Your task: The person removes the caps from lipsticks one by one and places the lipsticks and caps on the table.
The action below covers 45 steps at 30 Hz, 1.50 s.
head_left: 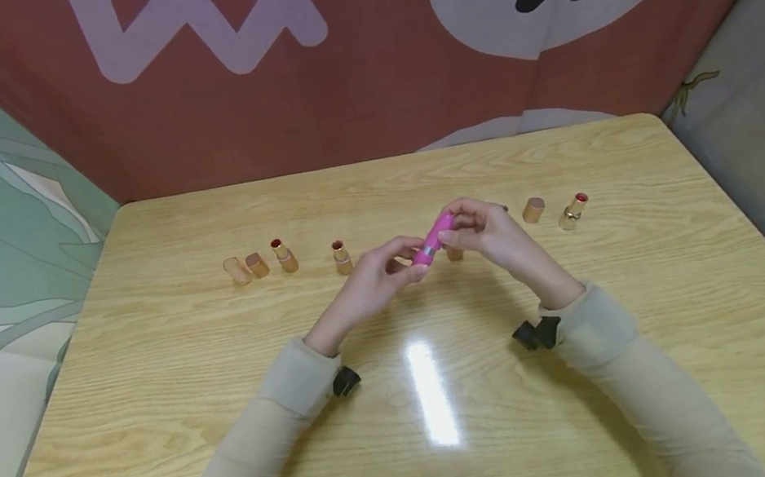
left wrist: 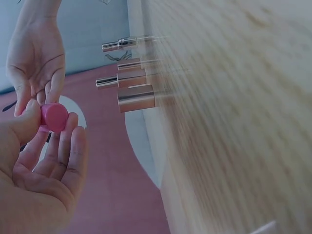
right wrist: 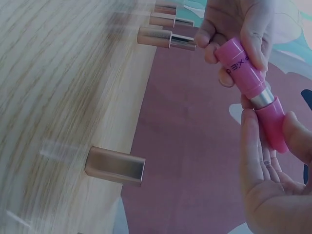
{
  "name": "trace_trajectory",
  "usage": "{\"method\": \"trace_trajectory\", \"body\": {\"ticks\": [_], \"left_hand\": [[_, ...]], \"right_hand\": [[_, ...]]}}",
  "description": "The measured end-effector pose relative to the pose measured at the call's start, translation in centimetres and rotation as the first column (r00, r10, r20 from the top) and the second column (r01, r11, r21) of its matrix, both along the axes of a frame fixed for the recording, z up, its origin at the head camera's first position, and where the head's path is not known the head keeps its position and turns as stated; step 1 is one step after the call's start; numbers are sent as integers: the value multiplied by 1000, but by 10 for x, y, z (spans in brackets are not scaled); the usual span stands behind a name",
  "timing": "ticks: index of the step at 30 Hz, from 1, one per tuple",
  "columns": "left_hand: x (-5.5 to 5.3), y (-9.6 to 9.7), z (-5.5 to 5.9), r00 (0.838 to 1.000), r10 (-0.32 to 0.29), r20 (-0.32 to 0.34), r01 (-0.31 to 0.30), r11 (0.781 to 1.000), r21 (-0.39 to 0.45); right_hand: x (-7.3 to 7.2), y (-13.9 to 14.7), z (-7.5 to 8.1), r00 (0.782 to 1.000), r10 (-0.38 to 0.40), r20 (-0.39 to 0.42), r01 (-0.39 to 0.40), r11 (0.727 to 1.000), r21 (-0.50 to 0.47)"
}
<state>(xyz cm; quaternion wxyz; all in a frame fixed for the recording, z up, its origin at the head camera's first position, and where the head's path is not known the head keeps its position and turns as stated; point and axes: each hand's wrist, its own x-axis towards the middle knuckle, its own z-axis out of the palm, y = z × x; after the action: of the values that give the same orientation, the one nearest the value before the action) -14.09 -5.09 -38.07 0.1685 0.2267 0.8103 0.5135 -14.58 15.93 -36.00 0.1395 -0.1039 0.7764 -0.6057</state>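
Both hands hold one pink lipstick tube above the table. My left hand pinches the lower part, which bears dark lettering in the right wrist view. My right hand pinches the other pink part between thumb and fingers. A silver band shows between the two parts. Below the hands, a rose-gold cap stands on the table, partly covered by the right hand in the head view. Left of the left hand stands an uncapped gold lipstick with a dark red tip.
Farther left on the wooden table are another uncapped lipstick, a rose-gold cap and a clear cap. To the right stand a rose-gold cap and a red-tipped lipstick. A printed cloth hangs behind.
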Motion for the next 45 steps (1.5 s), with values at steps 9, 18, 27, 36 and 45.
{"method": "trace_trajectory", "body": {"ticks": [9, 18, 27, 36, 45], "left_hand": [[-4, -1, -2, 999, 31, 31, -31, 999, 3], [-7, -3, -1, 997, 69, 31, -68, 997, -22], [-6, -7, 0, 991, 116, 59, -116, 993, -18], [-7, -13, 3, 989, 144, 31, -144, 990, 9], [-8, -23, 8, 979, 202, 29, -203, 978, 45]], "right_hand": [[-1, 0, 2, 999, -28, -25, 28, 1000, -3], [-3, 2, 2, 997, -66, -40, 64, 996, -69], [-2, 6, 3, 997, -73, -40, 70, 995, -76], [-3, 12, 5, 993, -118, -19, 119, 993, 17], [-4, 17, 6, 987, -152, -45, 156, 982, 105]]}}
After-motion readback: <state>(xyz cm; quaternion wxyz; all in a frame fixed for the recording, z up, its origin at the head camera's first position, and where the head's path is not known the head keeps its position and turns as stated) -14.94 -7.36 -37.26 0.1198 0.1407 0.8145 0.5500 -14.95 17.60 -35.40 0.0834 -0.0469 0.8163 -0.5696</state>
